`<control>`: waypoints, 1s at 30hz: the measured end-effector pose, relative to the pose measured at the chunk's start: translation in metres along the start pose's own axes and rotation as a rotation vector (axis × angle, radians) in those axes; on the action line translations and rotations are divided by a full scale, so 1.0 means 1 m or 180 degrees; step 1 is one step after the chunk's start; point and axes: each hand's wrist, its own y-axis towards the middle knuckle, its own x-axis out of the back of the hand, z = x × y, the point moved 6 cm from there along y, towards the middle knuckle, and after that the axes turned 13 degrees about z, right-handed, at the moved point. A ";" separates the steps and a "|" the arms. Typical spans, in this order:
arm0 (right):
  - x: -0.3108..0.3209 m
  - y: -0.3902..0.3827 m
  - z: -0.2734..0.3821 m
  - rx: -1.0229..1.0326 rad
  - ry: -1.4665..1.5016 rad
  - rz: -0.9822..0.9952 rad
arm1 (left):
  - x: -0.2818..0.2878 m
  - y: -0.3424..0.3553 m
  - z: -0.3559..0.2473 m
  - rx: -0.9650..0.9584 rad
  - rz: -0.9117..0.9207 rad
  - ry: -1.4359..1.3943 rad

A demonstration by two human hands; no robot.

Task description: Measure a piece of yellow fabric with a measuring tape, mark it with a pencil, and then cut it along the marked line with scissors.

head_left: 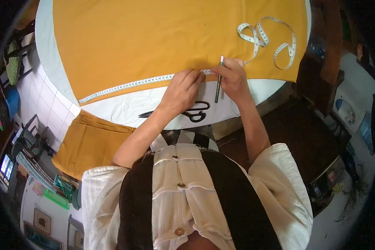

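Looking down into a pretty cluttered room, all bent toward the rim: white floor tiles (46, 96) over on the left, framed pictures (42, 221) at lower left, a dark brown surface (275, 129) on the right. Up top and center, got a white tabletop (125, 105) with a curved edge, mostly covered by a big mustard cloth (154, 41). Tape measure (133, 83) laid along the lower edge of that cloth, from its left corner to mid-frame, then loose in loops at upper right.

Left hand (181, 89) set down on the tape, fingers together and bent; can't tell if pinching or just pressing. Right hand (234, 79) just beside it, gripping a green pencil (218, 85) between thumb and fingers, the rest curled in.

As for edges, only a strip of white between the cloth and the torso (179, 183). Black scissors (192, 113) lying on that strip, crossed by the left forearm (150, 131), so kinda tight there. Way more room above, with smooth cloth up to the top of the frame. Folded mustard fabric (91, 143) just below the table edge at lower left.
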 end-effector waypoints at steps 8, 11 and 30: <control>0.001 0.001 -0.001 -0.0115 -0.0042 0.0134 | 0.001 0.000 0.001 -0.0039 0.0148 -0.0167; 0.002 0.002 0.000 -0.0079 -0.0004 0.0104 | 0.001 0.000 0.000 -0.0021 0.0174 -0.0097; 0.003 -0.004 0.013 -0.0893 0.1503 -0.0898 | -0.003 -0.007 0.003 -0.0141 0.0275 0.0191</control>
